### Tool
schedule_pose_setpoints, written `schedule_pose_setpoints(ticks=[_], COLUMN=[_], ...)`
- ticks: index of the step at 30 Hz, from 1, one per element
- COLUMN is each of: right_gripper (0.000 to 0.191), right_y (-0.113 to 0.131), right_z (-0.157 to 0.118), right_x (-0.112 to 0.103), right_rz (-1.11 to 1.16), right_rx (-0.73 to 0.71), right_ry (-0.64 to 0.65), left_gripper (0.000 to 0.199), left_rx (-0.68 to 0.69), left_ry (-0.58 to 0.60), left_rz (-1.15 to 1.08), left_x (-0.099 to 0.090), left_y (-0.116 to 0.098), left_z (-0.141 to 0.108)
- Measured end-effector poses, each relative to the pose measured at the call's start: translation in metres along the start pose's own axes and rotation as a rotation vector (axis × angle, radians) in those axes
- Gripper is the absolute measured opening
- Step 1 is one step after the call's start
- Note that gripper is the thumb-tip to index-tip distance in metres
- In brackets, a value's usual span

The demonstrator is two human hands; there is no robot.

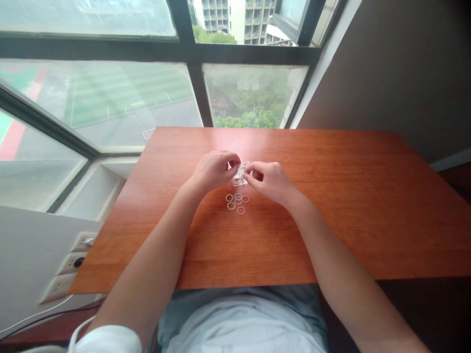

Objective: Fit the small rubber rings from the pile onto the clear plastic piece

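A small clear plastic container or pack (241, 184) lies on the desk between my hands, with pale elastic rings in it. My left hand (215, 169) is at its left side, thumb and fingers pinched together by its upper edge. From the right, my right hand (270, 180) pinches at the container too, a small pale bit showing at the fingertips. What either pinch holds is too small to make out. Nearer to me lie several thin rings like hair ties: a yellowish ring (231, 206), a pink ring (241, 211) and overlapping lilac rings (238, 198).
The reddish-brown wooden desk (349, 206) spreads widest to the right. Large windows (253, 93) stand behind it, and a grey wall (397, 73) is at the right. Wall sockets (71, 264) with plugs and cables sit low at the left, beside the desk's edge.
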State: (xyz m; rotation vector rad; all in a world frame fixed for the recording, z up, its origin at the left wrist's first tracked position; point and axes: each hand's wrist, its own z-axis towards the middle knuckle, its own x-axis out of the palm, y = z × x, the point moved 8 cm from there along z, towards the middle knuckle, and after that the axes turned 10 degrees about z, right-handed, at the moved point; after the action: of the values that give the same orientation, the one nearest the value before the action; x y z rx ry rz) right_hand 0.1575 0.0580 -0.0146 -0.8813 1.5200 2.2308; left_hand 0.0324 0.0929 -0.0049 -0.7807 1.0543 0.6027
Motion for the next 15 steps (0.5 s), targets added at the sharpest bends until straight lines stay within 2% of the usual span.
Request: schedule_pose_setpoints(ticks=[8, 15], right_gripper=[0.017, 0.018], right_y=[-0.008, -0.005], right_z=[0.000, 0.000], right_x=[-0.004, -0.005], right_rz=[-0.069, -0.100], right_rx=[0.066, 0.043], right_ry=[-0.042, -0.053], left_gripper=[0.018, 0.015], left_rx=[0.024, 0.064], left_ry=[-0.013, -0.002], left_rz=[-0.250, -0.314], left_x=[0.002, 0.001], left_y=[-0.012, -0.018], left_z=[0.000, 0.001])
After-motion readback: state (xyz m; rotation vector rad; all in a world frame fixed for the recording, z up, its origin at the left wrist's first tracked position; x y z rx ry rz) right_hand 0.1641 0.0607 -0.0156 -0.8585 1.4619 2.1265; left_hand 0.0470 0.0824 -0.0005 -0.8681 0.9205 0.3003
